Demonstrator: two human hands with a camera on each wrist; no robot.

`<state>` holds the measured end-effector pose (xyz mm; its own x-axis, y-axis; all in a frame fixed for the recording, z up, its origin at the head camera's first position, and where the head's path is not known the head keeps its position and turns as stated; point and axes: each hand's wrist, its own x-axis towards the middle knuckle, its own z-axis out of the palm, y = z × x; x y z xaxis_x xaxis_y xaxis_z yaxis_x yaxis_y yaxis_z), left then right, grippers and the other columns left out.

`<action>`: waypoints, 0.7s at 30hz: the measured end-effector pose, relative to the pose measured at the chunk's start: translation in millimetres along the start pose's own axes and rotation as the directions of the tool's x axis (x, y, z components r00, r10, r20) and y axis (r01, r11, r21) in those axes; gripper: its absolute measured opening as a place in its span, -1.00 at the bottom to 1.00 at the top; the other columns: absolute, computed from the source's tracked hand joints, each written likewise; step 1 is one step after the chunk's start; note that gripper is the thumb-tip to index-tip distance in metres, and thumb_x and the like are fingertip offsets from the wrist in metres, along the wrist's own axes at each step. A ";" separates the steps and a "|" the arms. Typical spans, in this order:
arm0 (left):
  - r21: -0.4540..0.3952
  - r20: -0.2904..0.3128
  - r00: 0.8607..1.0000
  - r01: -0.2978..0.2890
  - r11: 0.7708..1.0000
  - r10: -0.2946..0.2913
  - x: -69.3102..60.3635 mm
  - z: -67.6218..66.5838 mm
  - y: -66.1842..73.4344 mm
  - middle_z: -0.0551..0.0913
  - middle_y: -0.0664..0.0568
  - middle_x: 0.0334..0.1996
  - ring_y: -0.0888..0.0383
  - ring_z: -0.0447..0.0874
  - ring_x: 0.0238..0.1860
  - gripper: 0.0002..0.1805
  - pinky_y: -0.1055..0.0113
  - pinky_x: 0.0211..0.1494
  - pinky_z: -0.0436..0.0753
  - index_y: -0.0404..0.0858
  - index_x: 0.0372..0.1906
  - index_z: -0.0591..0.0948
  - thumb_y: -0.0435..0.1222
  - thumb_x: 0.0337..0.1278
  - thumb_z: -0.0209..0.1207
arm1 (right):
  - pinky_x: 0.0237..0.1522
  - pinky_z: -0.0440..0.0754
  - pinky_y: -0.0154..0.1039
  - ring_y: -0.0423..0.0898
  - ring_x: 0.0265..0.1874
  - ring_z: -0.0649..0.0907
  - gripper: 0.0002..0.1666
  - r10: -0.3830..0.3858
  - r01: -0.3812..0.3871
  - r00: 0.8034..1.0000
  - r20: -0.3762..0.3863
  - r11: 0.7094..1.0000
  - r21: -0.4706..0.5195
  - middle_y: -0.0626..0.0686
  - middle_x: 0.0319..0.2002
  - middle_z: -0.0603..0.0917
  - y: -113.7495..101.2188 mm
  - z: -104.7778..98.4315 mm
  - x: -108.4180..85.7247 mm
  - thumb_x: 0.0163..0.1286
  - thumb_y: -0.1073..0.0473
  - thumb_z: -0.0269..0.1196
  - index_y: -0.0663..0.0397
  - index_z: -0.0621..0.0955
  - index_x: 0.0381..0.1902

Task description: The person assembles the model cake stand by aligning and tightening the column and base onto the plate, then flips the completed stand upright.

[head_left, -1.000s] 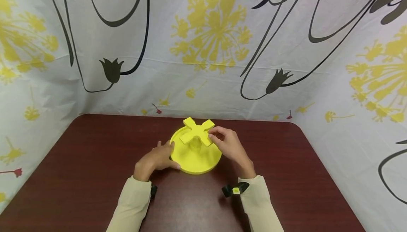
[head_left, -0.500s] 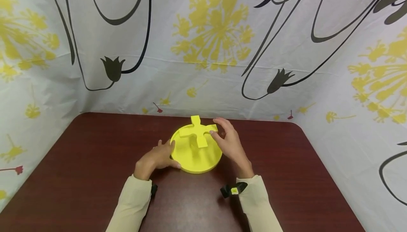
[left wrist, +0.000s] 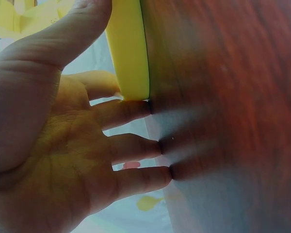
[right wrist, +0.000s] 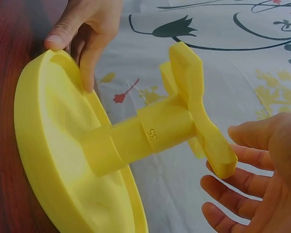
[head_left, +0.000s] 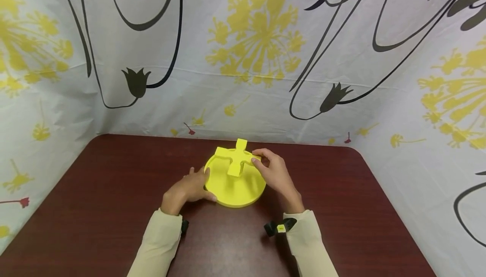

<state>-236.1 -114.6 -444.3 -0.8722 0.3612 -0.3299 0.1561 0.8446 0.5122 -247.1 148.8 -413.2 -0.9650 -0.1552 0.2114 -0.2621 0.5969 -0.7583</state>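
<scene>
A yellow cross-shaped handle (head_left: 236, 159) with four-way arms tops a thick yellow post (right wrist: 155, 127), which stands up from a shallow round yellow base (head_left: 235, 192) with a raised rim. My right hand (head_left: 276, 175) pinches the handle's right arm between thumb and fingers. In the right wrist view, the post bears the number 35, and the right fingers (right wrist: 233, 189) curve about the arm's end. My left hand (head_left: 188, 187) holds the base's left edge, thumb and index finger along the rim. Its other fingers (left wrist: 138, 180) reach straight to the tabletop in the left wrist view.
The dark red-brown table (head_left: 133, 176) has rounded far corners. A white cloth (head_left: 243, 100) with yellow and dark flower prints hangs behind and at the sides. Each wrist carries a small black camera (head_left: 280, 227).
The cross-shaped handle has turned clockwise as seen from above. My right fingers stood apart half a second ago and now close on an arm. My left hand stays on the rim.
</scene>
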 end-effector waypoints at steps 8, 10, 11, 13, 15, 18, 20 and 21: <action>0.004 -0.010 1.000 0.001 1.000 -0.001 0.2 -0.2 0.5 0.00 -0.35 0.54 -0.43 -0.19 0.52 0.12 -0.28 0.48 0.08 -0.39 0.55 0.03 0.04 0.10 0.38 | -0.18 0.63 -0.25 -0.04 -0.23 0.65 -0.76 -0.040 0.040 0.999 0.011 0.999 0.012 0.04 -0.12 0.74 -3.3 -2.5 0.0 0.43 0.19 0.26 0.11 0.70 0.00; 0.007 -0.008 1.000 0.003 1.000 -0.002 0.1 -0.2 0.5 0.00 -0.35 0.54 -0.43 -0.19 0.52 0.11 -0.28 0.48 0.07 -0.39 0.55 0.03 0.04 0.10 0.38 | -0.24 0.63 -0.28 -0.03 -0.27 0.64 -0.79 -0.047 0.046 0.999 0.015 0.999 0.016 0.03 -0.14 0.75 -4.3 -2.6 -0.3 0.42 0.20 0.28 0.07 0.72 -0.04; 0.007 -0.007 1.000 0.003 1.000 -0.003 0.0 -0.3 0.6 0.00 -0.35 0.54 -0.43 -0.19 0.52 0.11 -0.28 0.48 0.07 -0.39 0.55 0.03 0.04 0.10 0.38 | -0.26 0.62 -0.30 -0.03 -0.29 0.64 -0.81 -0.050 0.049 0.999 0.018 0.999 0.015 0.03 -0.15 0.76 -4.9 -2.5 -0.5 0.42 0.20 0.28 0.06 0.73 -0.05; 0.004 -0.006 1.000 0.004 1.000 -0.004 -0.3 -0.2 0.7 0.00 -0.35 0.54 -0.43 -0.19 0.52 0.11 -0.28 0.48 0.07 -0.39 0.55 0.03 0.03 0.10 0.38 | -0.29 0.62 -0.31 -0.04 -0.32 0.63 -0.82 -0.057 0.057 0.998 0.025 0.998 0.011 0.01 -0.15 0.77 -6.3 -2.4 -1.4 0.41 0.21 0.29 0.03 0.74 -0.08; -0.002 -0.007 1.000 0.003 1.000 -0.003 -0.4 -0.1 0.7 0.00 -0.35 0.54 -0.43 -0.20 0.52 0.11 -0.29 0.48 0.06 -0.39 0.55 0.03 0.03 0.10 0.38 | -0.30 0.62 -0.32 -0.05 -0.34 0.63 -0.83 -0.065 0.065 0.997 0.034 0.998 0.008 0.01 -0.16 0.77 -6.9 -1.9 -1.9 0.40 0.22 0.29 0.02 0.75 -0.09; -0.007 -0.010 1.000 -0.001 1.000 0.001 -0.4 0.4 0.1 0.00 -0.35 0.54 -0.43 -0.20 0.52 0.11 -0.29 0.47 0.06 -0.39 0.55 0.03 0.02 0.10 0.38 | -0.27 0.65 -0.31 -0.09 -0.32 0.64 -0.83 -0.070 0.070 0.997 0.044 0.998 0.007 0.00 -0.18 0.77 -8.7 -1.1 -2.9 0.39 0.22 0.30 0.03 0.75 -0.11; -0.008 -0.012 1.000 -0.004 1.000 0.004 -0.1 0.8 -0.4 0.01 -0.35 0.54 -0.43 -0.20 0.52 0.11 -0.29 0.47 0.07 -0.40 0.55 0.03 0.02 0.09 0.39 | -0.25 0.66 -0.29 -0.11 -0.32 0.65 -0.84 -0.071 0.070 0.996 0.055 0.997 0.009 -0.01 -0.19 0.77 -9.8 -0.7 -3.4 0.39 0.22 0.31 0.04 0.75 -0.11; -0.008 -0.013 1.000 -0.004 1.000 0.003 0.0 1.1 -0.9 0.00 -0.35 0.54 -0.43 -0.20 0.52 0.11 -0.28 0.48 0.07 -0.40 0.55 0.03 0.02 0.10 0.39 | -0.24 0.67 -0.28 -0.11 -0.31 0.65 -0.84 -0.071 0.071 0.995 0.064 0.997 0.011 -0.01 -0.20 0.77 -10.7 -0.7 -3.8 0.39 0.22 0.31 0.04 0.75 -0.12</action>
<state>-235.8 -114.9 -445.6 -0.8776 0.3590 -0.3178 0.1553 0.8400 0.5199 -240.6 143.5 -405.4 -0.9423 -0.2478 0.2249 -0.3299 0.5754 -0.7484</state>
